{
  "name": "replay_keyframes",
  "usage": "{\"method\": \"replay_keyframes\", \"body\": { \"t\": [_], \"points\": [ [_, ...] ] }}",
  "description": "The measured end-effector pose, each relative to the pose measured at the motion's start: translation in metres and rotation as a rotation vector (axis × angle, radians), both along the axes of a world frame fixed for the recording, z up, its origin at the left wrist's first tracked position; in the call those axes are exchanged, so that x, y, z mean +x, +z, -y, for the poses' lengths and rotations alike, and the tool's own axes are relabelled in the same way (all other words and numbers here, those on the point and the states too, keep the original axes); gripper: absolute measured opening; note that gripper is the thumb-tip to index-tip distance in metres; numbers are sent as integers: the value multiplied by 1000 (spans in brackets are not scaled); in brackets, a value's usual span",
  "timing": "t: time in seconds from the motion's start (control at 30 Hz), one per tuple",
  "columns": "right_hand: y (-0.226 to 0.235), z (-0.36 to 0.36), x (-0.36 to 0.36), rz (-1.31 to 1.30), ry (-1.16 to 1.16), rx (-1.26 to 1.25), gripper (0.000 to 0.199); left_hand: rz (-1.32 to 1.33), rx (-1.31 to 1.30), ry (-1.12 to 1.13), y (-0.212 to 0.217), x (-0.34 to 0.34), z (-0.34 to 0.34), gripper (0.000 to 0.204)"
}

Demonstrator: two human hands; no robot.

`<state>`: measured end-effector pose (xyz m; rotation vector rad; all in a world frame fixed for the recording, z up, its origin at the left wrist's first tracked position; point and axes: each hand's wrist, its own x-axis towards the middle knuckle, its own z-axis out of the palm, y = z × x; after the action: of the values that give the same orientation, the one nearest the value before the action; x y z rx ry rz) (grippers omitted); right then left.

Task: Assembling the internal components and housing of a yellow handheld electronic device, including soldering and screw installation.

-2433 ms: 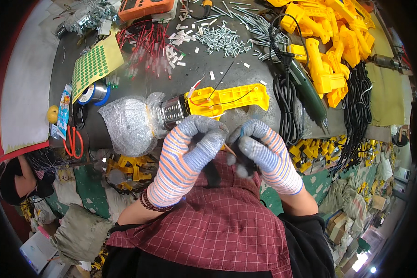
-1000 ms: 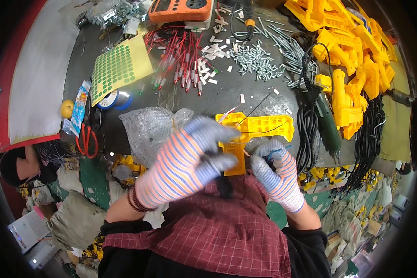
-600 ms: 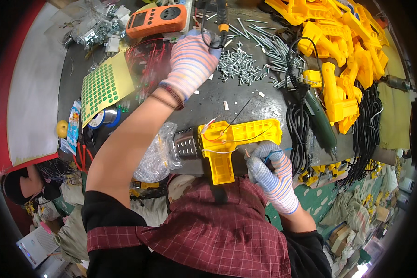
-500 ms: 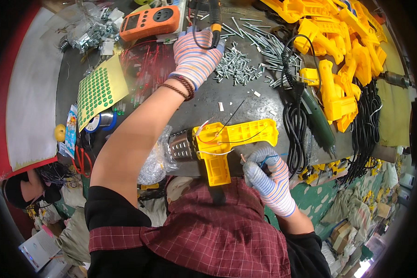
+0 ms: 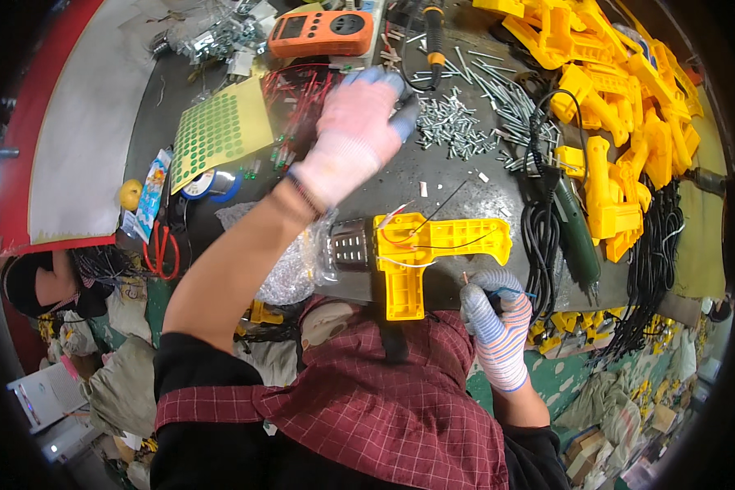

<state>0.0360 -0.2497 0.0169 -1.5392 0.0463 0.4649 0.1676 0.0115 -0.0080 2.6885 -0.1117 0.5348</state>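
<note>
My left hand (image 5: 355, 135), in a striped glove, is over the bench beside the thin red wires, smeared by motion. Its thumb looks apart from the fingers, but anything between the fingertips cannot be made out. My right hand (image 5: 498, 318), also gloved, is closed in a pinch on a wire (image 5: 521, 292); a bare copper-coloured end pokes out by the fingertips and a blue length shows behind. Between the hands, at the bench's near edge, lies a yellow pistol-shaped housing half (image 5: 404, 286) with white, red and black wires inside. A perforated metal barrel (image 5: 351, 247) joins its left side.
An orange meter (image 5: 320, 34), a black-handled tool (image 5: 434, 37) and loose screws (image 5: 453, 122) lie at the back. Yellow housings (image 5: 621, 106) pile up right, near a green power tool (image 5: 576, 237) and black cables (image 5: 539, 261). A sticker sheet (image 5: 224, 131) and solder spool (image 5: 212, 186) are left.
My left hand has come back toward me and left, away from the black-handled tool, which stays lying. The view has shifted, so the bench appears further right. My right hand still pinches the wire.
</note>
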Motion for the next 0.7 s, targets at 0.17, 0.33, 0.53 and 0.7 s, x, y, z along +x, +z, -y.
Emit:
{"method": "replay_keyframes", "body": {
  "t": [0.17,0.33,0.53,0.7],
  "points": [
    [-2,-8,4,90,59,21,11,-106,-817,26,36,-123,-8,9],
    [4,-21,14,180,148,-81,14,-211,-1141,-61,29,-175,15,14],
    [16,-22,23,60,269,-68,16,-151,-1111,-99,19,-177,41,16],
    [12,-18,25,75,312,-93,19,-110,-992,-137,10,-177,49,15]
  ]
}}
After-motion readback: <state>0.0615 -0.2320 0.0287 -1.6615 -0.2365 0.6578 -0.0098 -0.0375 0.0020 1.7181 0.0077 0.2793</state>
